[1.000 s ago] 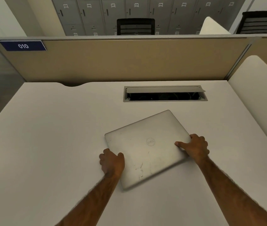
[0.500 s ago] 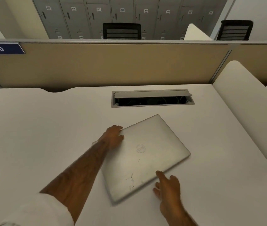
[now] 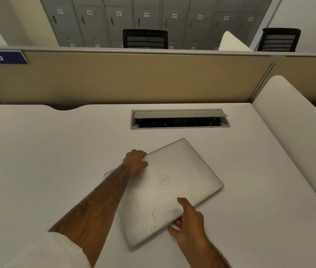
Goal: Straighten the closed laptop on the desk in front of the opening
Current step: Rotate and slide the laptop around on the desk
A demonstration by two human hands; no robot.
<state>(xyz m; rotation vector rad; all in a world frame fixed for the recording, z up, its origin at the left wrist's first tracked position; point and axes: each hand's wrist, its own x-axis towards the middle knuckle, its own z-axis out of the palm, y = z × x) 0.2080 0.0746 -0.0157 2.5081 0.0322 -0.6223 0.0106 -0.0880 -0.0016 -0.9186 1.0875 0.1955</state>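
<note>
A closed silver laptop lies flat on the white desk, turned at a clear angle to the desk's edges. Behind it is the rectangular cable opening with its grey flap raised. My left hand grips the laptop's far left edge, fingers curled over the lid. My right hand holds the near right edge, thumb on top and fingers under the rim. My left forearm hides the laptop's left corner.
A tan partition with a blue "010" label closes the desk's far side. A white rounded divider borders the right. Two black chairs and grey lockers stand beyond the partition.
Both hands shifted along the laptop: the left went from the near left edge to the far left edge, the right from the right edge to the near edge, now gripping. The laptop stays angled.
</note>
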